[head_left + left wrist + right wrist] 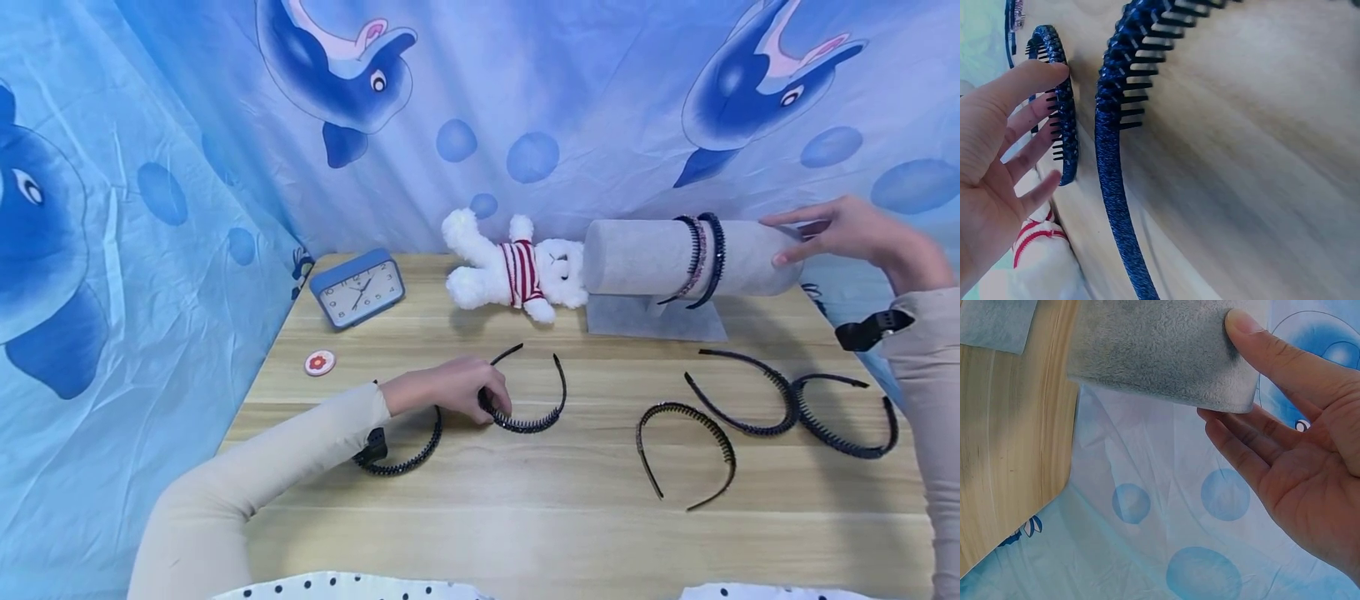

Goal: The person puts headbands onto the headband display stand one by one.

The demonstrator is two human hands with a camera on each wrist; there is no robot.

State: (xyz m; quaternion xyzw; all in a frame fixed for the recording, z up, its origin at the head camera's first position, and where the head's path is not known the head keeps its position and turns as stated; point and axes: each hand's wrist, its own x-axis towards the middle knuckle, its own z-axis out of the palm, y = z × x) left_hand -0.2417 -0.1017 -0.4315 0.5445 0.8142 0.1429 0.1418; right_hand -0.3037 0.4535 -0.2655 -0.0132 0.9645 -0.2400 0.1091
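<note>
My left hand pinches a black toothed headband at mid-table, thumb and fingers at its curved band; its open ends point away from me. Another black headband lies partly under my left forearm and looms large in the left wrist view. On the far right, my right hand holds the end of a grey plush cylinder display stand, with the thumb on the near face and the fingers behind. Around this cylinder hang two black headbands and a pinkish one between them.
Three dark headbands lie on the right of the wooden table. A white plush bear in a striped shirt lies beside the stand. A blue clock and a round flower badge are at left. Dolphin-print curtains surround the table.
</note>
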